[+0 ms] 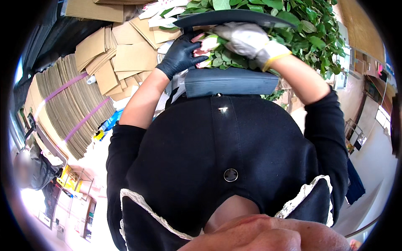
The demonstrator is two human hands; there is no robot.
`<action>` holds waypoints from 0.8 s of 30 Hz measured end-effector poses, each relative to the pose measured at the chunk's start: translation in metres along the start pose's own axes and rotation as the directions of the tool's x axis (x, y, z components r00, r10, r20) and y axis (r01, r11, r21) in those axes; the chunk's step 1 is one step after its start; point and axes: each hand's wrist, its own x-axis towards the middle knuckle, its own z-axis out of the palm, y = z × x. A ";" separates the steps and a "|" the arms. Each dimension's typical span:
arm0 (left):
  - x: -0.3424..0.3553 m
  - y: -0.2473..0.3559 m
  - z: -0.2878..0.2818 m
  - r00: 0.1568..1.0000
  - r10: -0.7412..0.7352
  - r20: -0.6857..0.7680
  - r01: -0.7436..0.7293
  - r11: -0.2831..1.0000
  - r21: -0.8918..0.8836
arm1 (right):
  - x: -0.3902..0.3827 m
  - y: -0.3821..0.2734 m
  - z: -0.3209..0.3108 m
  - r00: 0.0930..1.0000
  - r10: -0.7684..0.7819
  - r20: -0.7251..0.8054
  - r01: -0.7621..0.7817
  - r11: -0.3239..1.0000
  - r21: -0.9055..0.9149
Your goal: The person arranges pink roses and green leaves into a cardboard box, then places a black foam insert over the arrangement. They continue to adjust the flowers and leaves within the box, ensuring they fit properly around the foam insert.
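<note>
Pale pink roses (204, 52) with green leaves lie sideways between two dark panels, their blooms toward the left. My left hand (182, 53), in a black glove, curls its fingers around the bloom end. Over the leafy stems just right of the blooms lies my right hand (245, 39), in a whitish work glove with a yellow-edged cuff. Its fingers are smeared by motion, and their grip cannot be made out. The near panel is a dark ribbed sheet (230, 82) close to my body. The far one is a curved dark panel (236, 17) behind both hands.
A mass of leafy green stems (314, 35) fills the far right. Loose cardboard pieces (134, 56) lie at the far left, beside a big stack of cardboard (69, 104) bound with purple straps. Another person (35, 167) is at the left edge, near a metal rack (77, 184).
</note>
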 end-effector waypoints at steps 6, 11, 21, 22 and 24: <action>0.002 -0.007 0.011 0.982 -0.157 -0.108 0.144 0.983 -0.114 | -0.029 -0.059 -0.126 0.975 0.221 -0.032 -0.198 0.791 -0.579; 0.013 -0.018 0.019 0.993 -0.086 -0.079 0.091 0.995 0.050 | -0.002 -0.006 -0.012 0.951 -0.199 -0.235 0.120 0.943 -0.311; 0.001 -0.003 0.015 0.960 -0.190 -0.204 0.134 0.956 -0.261 | -0.007 -0.006 -0.015 0.859 -0.271 -0.434 0.104 0.923 -0.371; 0.000 0.002 0.015 0.948 -0.243 -0.207 0.158 0.920 -0.360 | -0.008 -0.006 -0.012 0.861 -0.282 -0.423 0.102 0.911 -0.400; -0.001 0.000 0.015 0.968 -0.151 -0.199 0.108 0.972 -0.211 | -0.002 -0.016 -0.010 0.947 -0.174 -0.269 0.115 0.968 -0.222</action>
